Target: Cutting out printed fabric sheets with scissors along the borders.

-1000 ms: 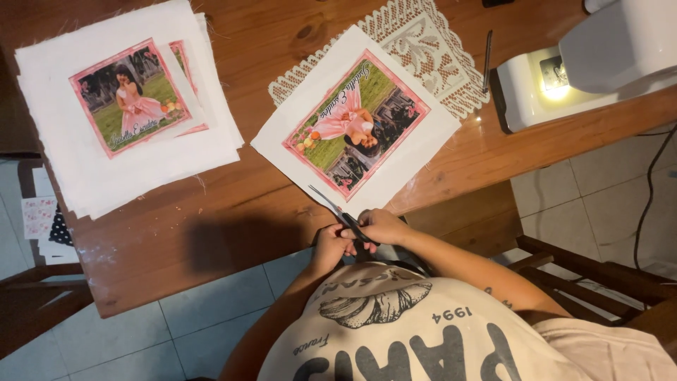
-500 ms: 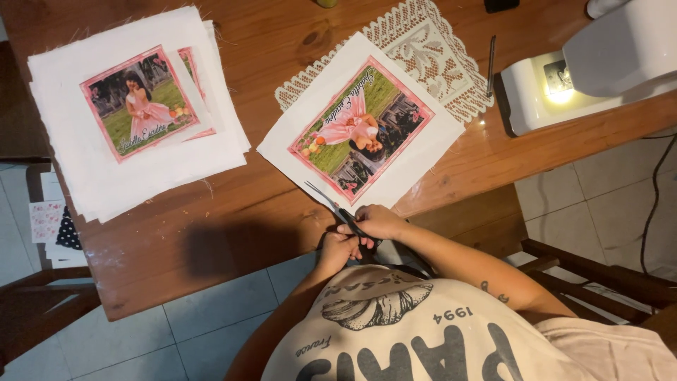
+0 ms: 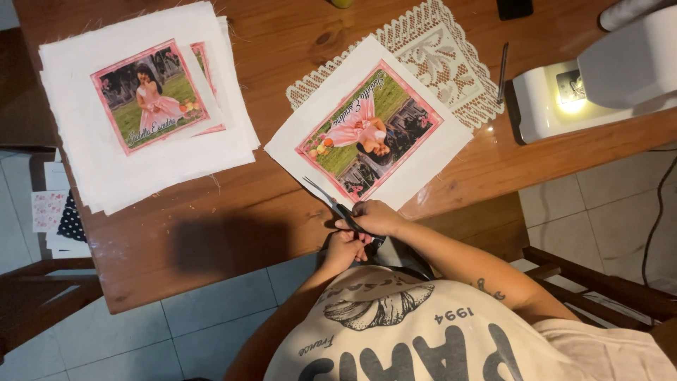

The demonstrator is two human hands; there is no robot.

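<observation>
At the near edge of the wooden bench [image 3: 233,233], both hands sit close together. The right hand [image 3: 374,215] is closed around the dark handles of a pair of scissors [image 3: 331,201], whose thin blades point up and left, their tips on the lower edge of a white fabric square [image 3: 310,134]. The left hand [image 3: 345,248] is curled just below the right, touching it; what it grips, if anything, cannot be made out.

The fabric square lies tilted near the middle of the bench and carries a pink-bordered printed photo [image 3: 370,134] of a figure in a pink gown on grass. Its far corner overlaps a cream lace doily [image 3: 441,60].

Toward the left end of the bench sits a stack of white fabric squares [image 3: 141,169], the top one bearing a similar pink-framed print [image 3: 150,95], with another print's edge peeking out beneath it.

At the right end stands a white sewing machine [image 3: 606,85] with its lamp lit, a dark slim tool [image 3: 503,70] lying just beside its base.
</observation>
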